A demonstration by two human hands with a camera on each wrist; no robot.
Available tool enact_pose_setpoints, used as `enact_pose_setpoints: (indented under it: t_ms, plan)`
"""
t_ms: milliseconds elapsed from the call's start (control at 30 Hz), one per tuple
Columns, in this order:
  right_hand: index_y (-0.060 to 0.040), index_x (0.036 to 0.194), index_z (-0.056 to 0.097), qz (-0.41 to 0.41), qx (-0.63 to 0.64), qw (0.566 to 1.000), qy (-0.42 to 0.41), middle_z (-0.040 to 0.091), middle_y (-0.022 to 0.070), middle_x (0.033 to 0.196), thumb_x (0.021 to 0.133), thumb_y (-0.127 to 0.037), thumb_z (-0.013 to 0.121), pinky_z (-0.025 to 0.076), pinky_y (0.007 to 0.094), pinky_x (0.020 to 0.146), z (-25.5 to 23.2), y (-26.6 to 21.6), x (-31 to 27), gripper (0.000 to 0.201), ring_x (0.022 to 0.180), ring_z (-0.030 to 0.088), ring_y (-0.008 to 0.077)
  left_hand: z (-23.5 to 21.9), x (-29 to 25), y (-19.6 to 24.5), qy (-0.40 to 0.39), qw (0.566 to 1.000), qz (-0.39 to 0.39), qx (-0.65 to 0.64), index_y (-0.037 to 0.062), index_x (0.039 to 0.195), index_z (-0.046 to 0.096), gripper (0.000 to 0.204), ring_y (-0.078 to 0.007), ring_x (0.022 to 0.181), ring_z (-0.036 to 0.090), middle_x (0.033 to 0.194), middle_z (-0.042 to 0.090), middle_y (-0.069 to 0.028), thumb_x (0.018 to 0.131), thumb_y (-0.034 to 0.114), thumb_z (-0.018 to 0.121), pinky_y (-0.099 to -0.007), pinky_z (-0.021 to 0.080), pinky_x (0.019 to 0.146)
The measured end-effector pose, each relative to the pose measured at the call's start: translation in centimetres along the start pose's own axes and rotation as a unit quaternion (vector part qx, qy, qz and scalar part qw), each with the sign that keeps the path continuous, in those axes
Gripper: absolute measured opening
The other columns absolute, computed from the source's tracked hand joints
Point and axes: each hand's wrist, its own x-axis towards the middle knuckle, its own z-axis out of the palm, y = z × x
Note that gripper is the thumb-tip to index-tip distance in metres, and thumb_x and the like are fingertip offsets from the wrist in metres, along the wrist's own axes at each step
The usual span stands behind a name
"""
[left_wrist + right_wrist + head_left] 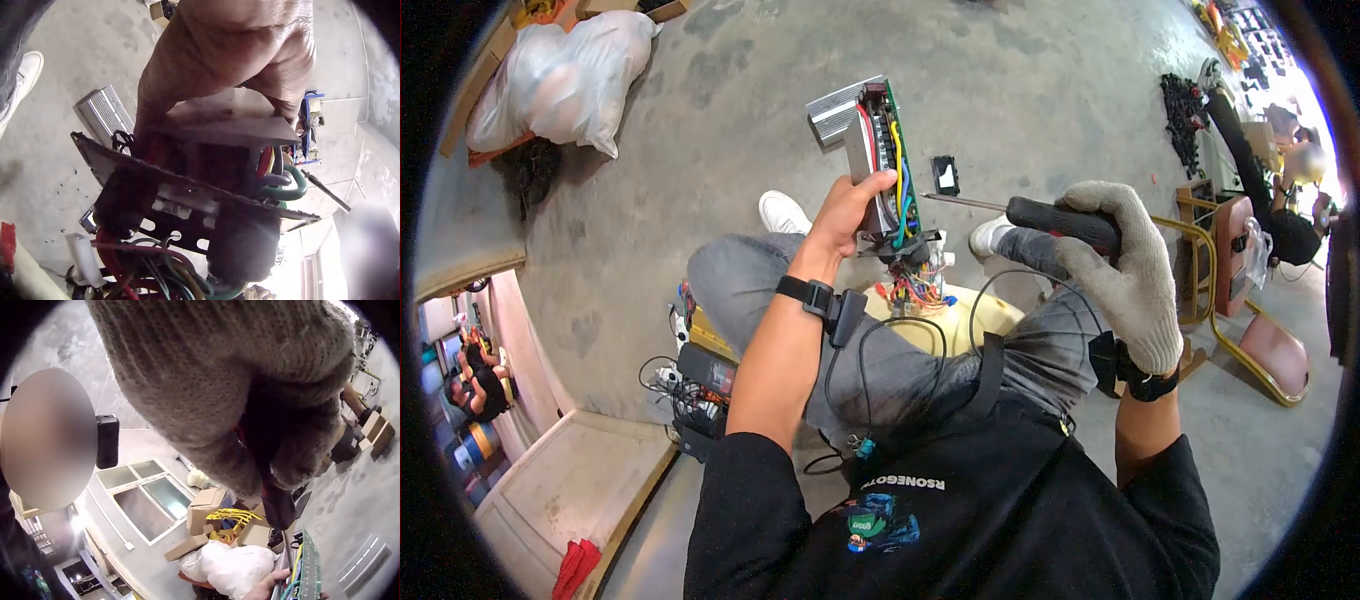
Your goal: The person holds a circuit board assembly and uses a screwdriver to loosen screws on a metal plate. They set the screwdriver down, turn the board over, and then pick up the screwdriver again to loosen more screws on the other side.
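Observation:
My bare left hand (pixel 840 218) grips a long circuit board assembly (pixel 903 150) with metal side plates and red, yellow and blue wires, held upright between my knees. In the left wrist view its dark end plate (pixel 187 187) faces the camera, with a bundle of coloured wires (pixel 169 265) hanging below. My right hand (pixel 1140 275), in a knitted grey glove, holds a screwdriver (pixel 1045 215) by its thick black and red handle. The screwdriver's tip points left, a short gap from the board's side in the head view. In the right wrist view gloved fingers wrap the handle (pixel 278 509).
A finned silver metal case (pixel 830 118) lies on the floor beyond the board, beside a small black part (pixel 945 175). Under the wires is a pale yellow surface (pixel 970 315). Tangled cables and devices (pixel 700 380) sit left; a chair (pixel 1270 350) lies right.

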Motion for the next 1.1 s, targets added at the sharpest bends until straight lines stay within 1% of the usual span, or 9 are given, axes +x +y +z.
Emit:
enact_pose_setpoints:
  t_ms: [167,267,333,467,533,567,633,733,1100]
  plan:
    - [-0.0017,0.117,0.064,-0.051,-0.003,0.998,-0.023,0.071,0.01,0.102,0.083,-0.015,0.083,0.055,0.0318,0.084,0.4,-0.5,0.6,0.041,0.093,0.069,0.0164,0.3,-0.2,0.0,0.005,1.0,-0.005,-0.006,0.0032,0.109,0.07,0.039,-0.0129,0.072,0.071,0.089,0.074,-0.0045,0.097,0.04,0.068,-0.0281,0.058,0.064]
    - [-0.0018,0.116,0.064,-0.065,0.015,0.997,-0.036,0.07,0.0105,0.104,0.083,-0.012,0.082,0.055,0.0321,0.084,0.6,-0.6,0.8,0.039,0.093,0.069,0.0175,0.3,0.0,-0.3,0.012,1.0,-0.014,-0.023,0.0035,0.109,0.07,0.04,-0.013,0.072,0.071,0.088,0.073,-0.0042,0.097,0.042,0.068,-0.0282,0.058,0.064]
    - [-0.0002,0.118,0.063,-0.076,-0.009,0.994,-0.076,0.069,0.008,0.109,0.084,-0.001,0.075,0.054,0.0298,0.09,0.5,-1.0,1.1,0.036,0.101,0.067,0.0144,0.1,0.1,-0.5,0.014,0.999,-0.017,-0.034,-0.0039,0.116,0.066,0.045,-0.016,0.076,0.073,0.093,0.073,-0.009,0.095,0.036,0.071,-0.0316,0.06,0.067]
    - [-0.0006,0.118,0.063,-0.11,-0.032,0.99,-0.086,0.069,0.009,0.108,0.084,-0.002,0.077,0.054,0.0297,0.086,1.1,-1.1,1.9,0.037,0.099,0.068,0.0152,0.2,0.0,-0.3,0.023,0.999,-0.009,-0.027,-0.0037,0.115,0.067,0.045,-0.0162,0.074,0.073,0.092,0.073,-0.0088,0.095,0.036,0.072,-0.0314,0.06,0.067]
    - [-0.0013,0.118,0.063,-0.167,-0.076,0.979,-0.09,0.068,0.0103,0.107,0.083,-0.001,0.077,0.055,0.0297,0.082,1.4,-1.0,2.3,0.038,0.095,0.069,0.0176,0.4,-0.1,-0.1,0.024,1.0,-0.014,0.001,-0.0033,0.112,0.068,0.044,-0.015,0.073,0.072,0.091,0.073,-0.0082,0.094,0.036,0.073,-0.0302,0.059,0.064]
    - [-0.0013,0.118,0.063,-0.168,-0.076,0.979,-0.091,0.068,0.0103,0.107,0.083,-0.001,0.077,0.055,0.0297,0.082,1.6,-1.1,2.5,0.038,0.095,0.069,0.0176,0.4,-0.1,-0.1,0.025,1.0,-0.014,0.0,-0.0033,0.112,0.068,0.044,-0.015,0.073,0.072,0.091,0.073,-0.0082,0.094,0.036,0.073,-0.0302,0.059,0.064]
    - [-0.0049,0.115,0.063,-0.19,-0.059,0.975,-0.102,0.068,0.0165,0.108,0.082,-0.001,0.074,0.056,0.0385,0.083,2.0,-1.5,2.8,0.035,0.097,0.069,0.0368,0.4,-0.1,-0.2,0.02,1.0,-0.013,0.008,-0.0025,0.11,0.069,0.042,-0.0129,0.071,0.071,0.089,0.073,-0.007,0.093,0.036,0.073,-0.0285,0.057,0.061]
    - [-0.0059,0.114,0.063,-0.206,-0.056,0.97,-0.114,0.068,0.0155,0.108,0.083,0.0,0.073,0.055,0.04,0.084,2.3,-1.5,3.1,0.034,0.099,0.068,0.0376,0.3,-0.1,-0.4,0.024,0.999,-0.011,0.039,-0.0008,0.111,0.07,0.046,-0.015,0.073,0.071,0.091,0.074,-0.0071,0.092,0.041,0.073,-0.0302,0.057,0.066]
    - [-0.0094,0.111,0.062,-0.242,-0.129,0.95,-0.148,0.063,0.0137,0.104,0.083,-0.002,0.07,0.054,0.0451,0.082,3.1,-2.4,4.1,0.03,0.098,0.066,0.0383,1.1,-0.9,0.6,0.053,0.991,0.0,0.12,-0.0018,0.11,0.071,0.048,-0.0132,0.074,0.068,0.09,0.073,-0.0064,0.088,0.041,0.075,-0.0281,0.051,0.064]
